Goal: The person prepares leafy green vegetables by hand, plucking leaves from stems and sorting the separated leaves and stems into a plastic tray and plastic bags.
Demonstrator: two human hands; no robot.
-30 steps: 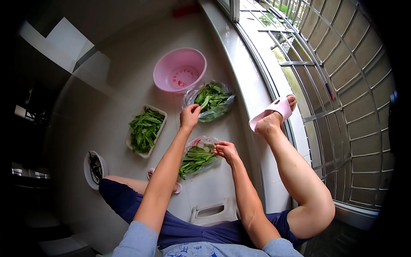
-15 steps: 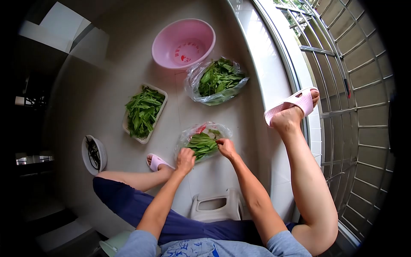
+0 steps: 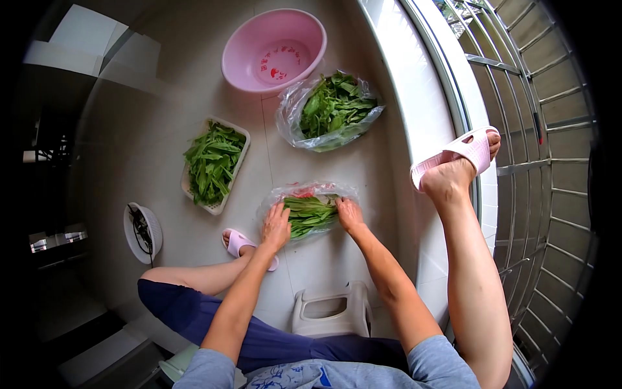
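A small pile of leafy greens (image 3: 311, 215) lies in a spread clear plastic bag (image 3: 298, 191) with red print, on the floor before me. My left hand (image 3: 276, 227) rests against the left end of the pile, its fingers stretched out. At the opposite end, my right hand (image 3: 350, 214) grips the edge of the greens between thumb and fingers; its fingertips are partly hidden. Farther off stands a fuller bag of greens (image 3: 337, 107). A cream plastic basket (image 3: 238, 170) of similar leaves sits to the left.
A pink basin (image 3: 275, 52) with red lettering stands at the back. At the left is a white basket (image 3: 153, 227) holding something dark. A grey plastic stool (image 3: 332, 314) is between my legs. My slippered right foot (image 3: 463, 159) rests by the window ledge; metal bars (image 3: 525, 162) lie beyond.
My left hand has moved up and opened out along the left end of the greens. My right hand has shifted slightly right. The leaves now lie more gathered between both hands.
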